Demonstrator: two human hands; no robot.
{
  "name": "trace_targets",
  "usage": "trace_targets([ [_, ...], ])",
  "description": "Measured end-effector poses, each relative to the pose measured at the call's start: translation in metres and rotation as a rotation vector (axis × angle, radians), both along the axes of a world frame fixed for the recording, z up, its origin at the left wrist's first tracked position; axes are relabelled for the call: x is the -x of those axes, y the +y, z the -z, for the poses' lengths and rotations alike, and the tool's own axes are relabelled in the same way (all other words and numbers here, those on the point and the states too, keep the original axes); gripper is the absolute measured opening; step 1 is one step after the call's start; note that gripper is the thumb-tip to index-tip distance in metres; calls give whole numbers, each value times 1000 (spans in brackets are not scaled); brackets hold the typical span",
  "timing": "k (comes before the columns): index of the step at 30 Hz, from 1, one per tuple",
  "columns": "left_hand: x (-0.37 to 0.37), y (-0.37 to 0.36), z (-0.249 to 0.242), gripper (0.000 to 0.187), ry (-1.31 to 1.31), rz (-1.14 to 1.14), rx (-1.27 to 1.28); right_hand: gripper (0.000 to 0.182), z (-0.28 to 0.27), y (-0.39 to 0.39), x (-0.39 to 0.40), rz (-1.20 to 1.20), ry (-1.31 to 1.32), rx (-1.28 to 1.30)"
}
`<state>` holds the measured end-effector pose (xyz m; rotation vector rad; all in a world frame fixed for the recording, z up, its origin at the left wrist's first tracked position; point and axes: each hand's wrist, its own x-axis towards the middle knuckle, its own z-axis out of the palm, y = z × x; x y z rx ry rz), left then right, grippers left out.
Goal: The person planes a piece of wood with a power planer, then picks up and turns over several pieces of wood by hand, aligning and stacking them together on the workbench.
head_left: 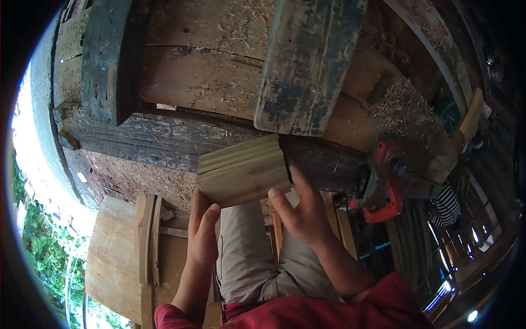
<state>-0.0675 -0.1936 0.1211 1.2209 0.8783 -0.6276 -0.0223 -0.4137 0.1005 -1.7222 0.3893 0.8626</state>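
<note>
A short wooden board point(244, 171) with lengthwise grain lines is held up between both hands, above my lap and close to the workbench edge. My left hand point(204, 230) grips its lower left corner, thumb on the near face and fingers partly hidden behind. At the board's right end, my right hand point(300, 214) clasps it with the thumb on the near edge; its other fingers are mostly hidden behind the wood.
A worn plank point(309, 66) lies across the workbench point(197, 77), with shavings point(402, 107) scattered about. On the right sits a red power tool point(386, 183). Wood pieces point(147, 236) stand at the lower left beside a pale panel point(112, 257). A dark post point(107, 60) rises at upper left.
</note>
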Motion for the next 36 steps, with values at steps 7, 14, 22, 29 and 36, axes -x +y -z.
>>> trace_targets([
  [7,8,9,11,64,51,-44,-93,62,11,-37,8,309,166,-185],
  [14,16,0,17,54,110,-178,-158,59,23,-51,32,360,168,-315],
  [22,21,-22,17,62,92,-234,-289,58,16,-71,45,311,201,-361],
  [29,39,-21,41,61,-76,-107,-520,55,11,-110,66,234,172,-317],
  [36,60,-36,57,65,-191,-284,-504,51,-12,-160,84,148,58,-242],
])
